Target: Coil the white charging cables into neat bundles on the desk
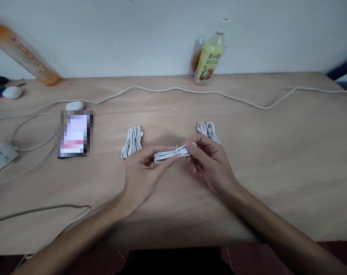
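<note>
Both hands hold one folded white cable bundle (173, 153) just above the wooden table (276, 160). My left hand (141, 172) grips the bundle's left end between thumb and fingers. At the right end my right hand (210, 164) pinches it with its fingertips. A second coiled white cable (132, 141) lies on the table just left of my left hand. A third white coil (208, 130) rests beyond my right hand, partly hidden by its fingers.
A phone (74, 134) lies at the left, with a white earbud case (75, 105) behind it. A long white cord (219, 93) runs across the back. A juice bottle (210, 55) stands by the wall; an orange bottle (24, 53) leans at far left.
</note>
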Available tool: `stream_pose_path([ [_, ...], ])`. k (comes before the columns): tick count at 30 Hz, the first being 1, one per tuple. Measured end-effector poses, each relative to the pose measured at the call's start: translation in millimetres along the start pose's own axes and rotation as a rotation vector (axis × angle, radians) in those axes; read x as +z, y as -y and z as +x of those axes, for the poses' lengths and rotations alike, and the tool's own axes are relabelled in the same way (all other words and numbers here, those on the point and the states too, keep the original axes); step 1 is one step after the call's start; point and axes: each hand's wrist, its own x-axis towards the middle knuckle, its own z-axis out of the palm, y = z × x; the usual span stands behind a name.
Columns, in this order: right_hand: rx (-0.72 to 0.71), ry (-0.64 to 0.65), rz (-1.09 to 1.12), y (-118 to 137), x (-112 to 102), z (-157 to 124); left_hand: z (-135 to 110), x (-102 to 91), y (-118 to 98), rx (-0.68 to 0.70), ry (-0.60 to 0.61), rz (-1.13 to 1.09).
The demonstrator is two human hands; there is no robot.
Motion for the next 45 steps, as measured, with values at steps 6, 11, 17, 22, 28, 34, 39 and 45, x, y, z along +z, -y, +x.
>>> stream_pose_path([
  [6, -0.005, 0.001, -0.020, 0.0, -1.4, 0.0, 0.2, -1.8, 2.0, 0.044, -0.001, 0.030],
  [11, -0.004, 0.009, -0.025, -0.1, -1.3, 0.6, 1.7, -2.7, 1.1, 0.048, 0.011, 0.054],
  [17, 0.008, -0.007, -0.054, 1.4, -0.3, -0.1, 1.2, -2.2, -2.0, 0.029, 0.024, 0.052],
  [22, -0.010, -0.006, -0.049, 0.4, -1.4, 0.4, 1.4, -2.1, -2.2, 0.014, 0.025, 0.064],
  [28, 0.000, 0.007, -0.033, -1.4, -0.5, 0.8, 1.5, -2.1, -1.4, -0.012, 0.012, 0.058],
  [34, 0.014, 0.007, -0.045, -2.2, -0.5, -0.3, 1.5, -2.8, -2.6, -0.039, 0.022, 0.053],
  [39, 0.007, 0.012, -0.042, -1.6, -0.7, -0.5, 1.2, -2.7, -3.0, -0.038, 0.030, 0.048],
  [45, 0.010, 0.008, -0.048, -3.1, -1.4, 0.2, 0.6, -2.9, -2.6, -0.056, 0.031, 0.053],
])
